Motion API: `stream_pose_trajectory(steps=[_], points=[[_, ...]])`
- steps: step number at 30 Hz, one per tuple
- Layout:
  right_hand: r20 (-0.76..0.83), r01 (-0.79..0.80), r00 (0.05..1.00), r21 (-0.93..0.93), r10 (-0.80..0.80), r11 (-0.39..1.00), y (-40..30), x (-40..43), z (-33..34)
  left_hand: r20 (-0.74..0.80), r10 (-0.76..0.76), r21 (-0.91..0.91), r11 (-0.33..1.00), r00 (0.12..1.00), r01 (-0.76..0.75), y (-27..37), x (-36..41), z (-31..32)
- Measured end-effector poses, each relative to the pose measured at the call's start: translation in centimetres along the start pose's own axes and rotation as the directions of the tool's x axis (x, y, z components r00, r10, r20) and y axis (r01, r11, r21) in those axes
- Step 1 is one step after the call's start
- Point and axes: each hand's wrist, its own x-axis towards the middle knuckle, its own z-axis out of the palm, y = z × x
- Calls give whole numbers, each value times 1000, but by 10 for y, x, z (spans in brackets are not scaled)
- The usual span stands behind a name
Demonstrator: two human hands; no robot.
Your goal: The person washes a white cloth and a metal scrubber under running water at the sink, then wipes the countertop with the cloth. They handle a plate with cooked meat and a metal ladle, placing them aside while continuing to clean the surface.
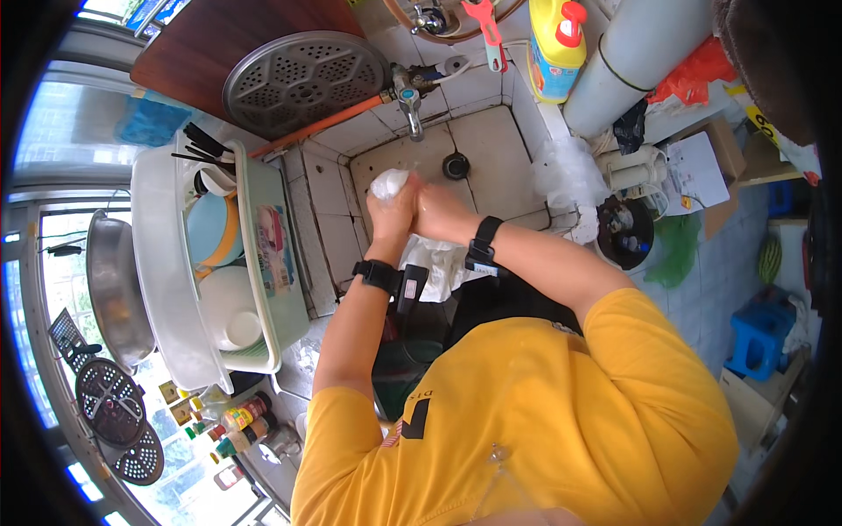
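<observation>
My left hand (388,214) and my right hand (442,207) are pressed together over a white-tiled sink (500,148). Both grip a white cloth (389,184), bunched tightly at the top of my left fist. Its loose, creased end hangs below my wrists towards my body. The fingers partly hide one another, so the exact grip of my right hand is hard to see. Just beyond them a metal tap (409,105) points down into the sink. A dark drain (455,166) lies to the right of my fists.
A lidded plastic dish box (283,329) holding bowls and chopsticks stands left of the sink. A perforated steamer plate (306,82) leans behind. On the right are a yellow detergent bottle (556,52), a thick grey pipe (631,62) and a dark bin (625,233).
</observation>
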Motion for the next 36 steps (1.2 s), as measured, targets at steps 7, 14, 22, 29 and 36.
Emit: stream_pose_trajectory(steps=[7,14,22,29,36], points=[[111,-55,990,-240,83,969,8,-16,19,-183,-372,-26,927,910,373,-32,15,-5],[129,-108,991,634,32,766,3,-24,-20,-146,-132,-143,983,980,111,40,-3,-13],[480,-491,867,868,-129,-70,-5,-18,-39,86,-53,-410,908,995,84,119,-23,-9],[558,-617,787,729,-263,-297,-41,-30,-59,-183,508,149,861,842,-487,101,-27,-3],[380,-347,922,896,73,-275,-47,-23,-75,376,811,481,241,447,-843,68,-82,16]])
